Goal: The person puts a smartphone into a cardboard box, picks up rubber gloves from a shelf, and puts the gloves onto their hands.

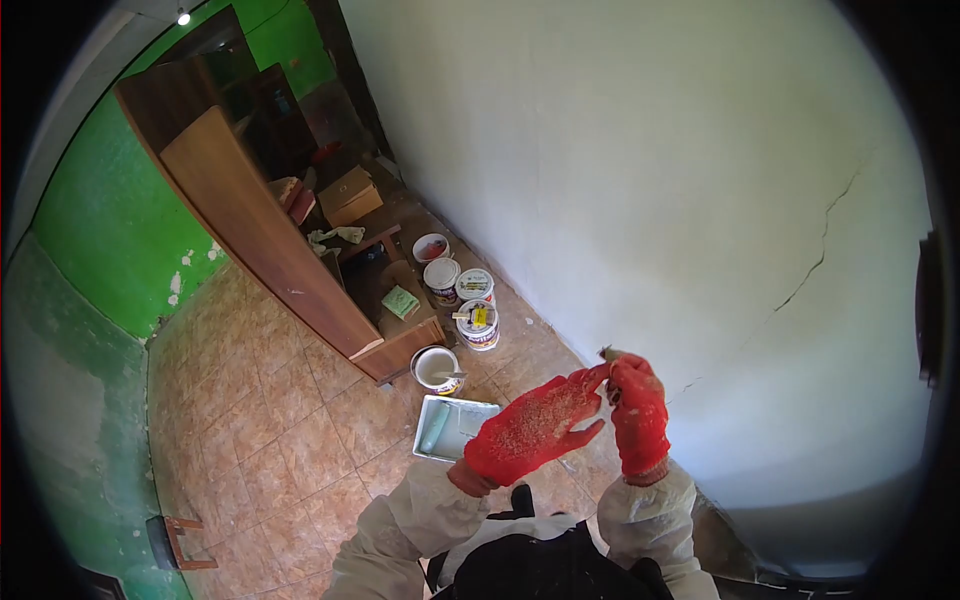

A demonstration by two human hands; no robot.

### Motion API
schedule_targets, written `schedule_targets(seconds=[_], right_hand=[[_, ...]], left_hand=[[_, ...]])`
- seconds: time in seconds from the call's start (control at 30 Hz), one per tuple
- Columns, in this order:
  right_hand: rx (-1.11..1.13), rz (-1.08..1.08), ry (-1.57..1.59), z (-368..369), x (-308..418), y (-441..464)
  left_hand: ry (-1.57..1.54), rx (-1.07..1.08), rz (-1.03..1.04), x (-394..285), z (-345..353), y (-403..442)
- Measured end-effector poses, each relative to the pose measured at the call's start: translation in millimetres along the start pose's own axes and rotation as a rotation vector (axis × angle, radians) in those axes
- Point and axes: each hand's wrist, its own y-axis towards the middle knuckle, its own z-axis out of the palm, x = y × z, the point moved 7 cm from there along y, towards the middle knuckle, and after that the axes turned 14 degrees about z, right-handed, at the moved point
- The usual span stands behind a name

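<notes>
My left hand [538, 426] wears a red work glove dusted with pale powder. Its fingers stretch toward the other hand, the thumb stands apart, and the fingertips meet the right glove. My right hand [640, 412], gloved in red too, is closed with its fingers bent around a small greyish scrap [609, 353], whose tip pokes out above the knuckles. What the scrap is, I cannot make out. Both hands are raised in front of a white wall [650, 150] with a dark crack [818, 262]. Beneath the left glove, a white paint tray [482, 408] holds a pale green roller [434, 428].
An uncovered paint bucket [437, 370] stands beside the tray. Several lidded tubs line the wall; a yellow-marked brush [480, 317] lies on one. A tall wooden cabinet [240, 200] leans into view at left, a cardboard box [350, 195] behind. Tiles [280, 450] cover the floor.
</notes>
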Motion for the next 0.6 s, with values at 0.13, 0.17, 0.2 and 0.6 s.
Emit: schedule_targets(seconds=[0.13,0.17,0.2,0.6], right_hand=[[-0.072,0.048,-0.052,9.3,26.0,37.9],[-0.07,0.05,-0.052,9.7,30.8,48.2],[-0.074,0.044,-0.054,10.2,35.6,58.5],[0.727,-0.077,-0.351,57.0,79.9,158.0]], left_hand=[[-0.087,0.263,-0.304,33.1,4.6,25.5],[-0.085,0.263,-0.307,43.4,6.7,29.8],[0.02,0.216,-0.223,50.9,4.0,36.7],[0.098,-0.031,-0.378,133.9,-15.3,114.8]])
